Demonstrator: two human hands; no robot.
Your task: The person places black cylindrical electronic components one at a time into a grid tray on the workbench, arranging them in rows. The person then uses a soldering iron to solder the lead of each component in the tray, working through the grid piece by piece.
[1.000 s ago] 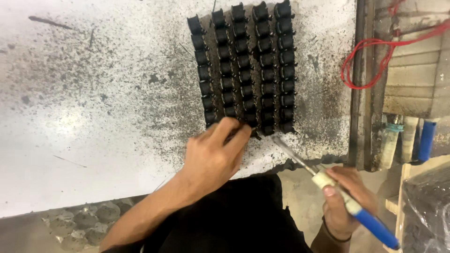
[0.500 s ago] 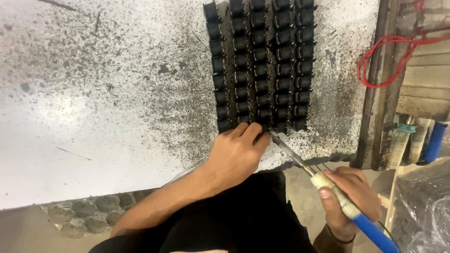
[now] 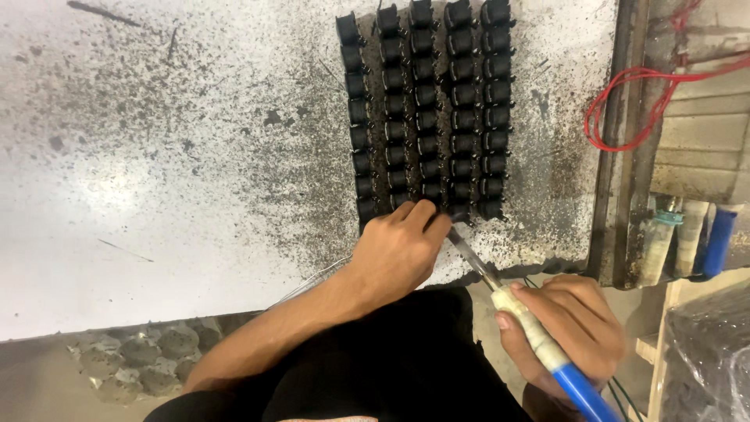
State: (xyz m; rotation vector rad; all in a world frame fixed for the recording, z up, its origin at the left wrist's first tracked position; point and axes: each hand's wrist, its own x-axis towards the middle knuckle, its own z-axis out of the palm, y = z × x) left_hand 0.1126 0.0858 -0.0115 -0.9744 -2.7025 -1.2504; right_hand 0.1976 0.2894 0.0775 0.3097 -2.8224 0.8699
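Shifted slightly since half a second back: the left hand [image 3: 398,250] has crept up to the near end of the rows, and the tool tip has closed in beside its fingers. Large white, black-speckled worktop [image 3: 156,156]; five rows of small black plastic bobbins [image 3: 426,109] at its far right; red wire loop [image 3: 625,109] beyond the edge; left hand, fingers curled and pinching a near-end bobbin; right hand [image 3: 570,328] wrapped tight round a blue-and-cream-handled iron [image 3: 539,348]. Risk: the metal tip lies just beside the fingertips, so a slip could catch skin or knock bobbins askew.
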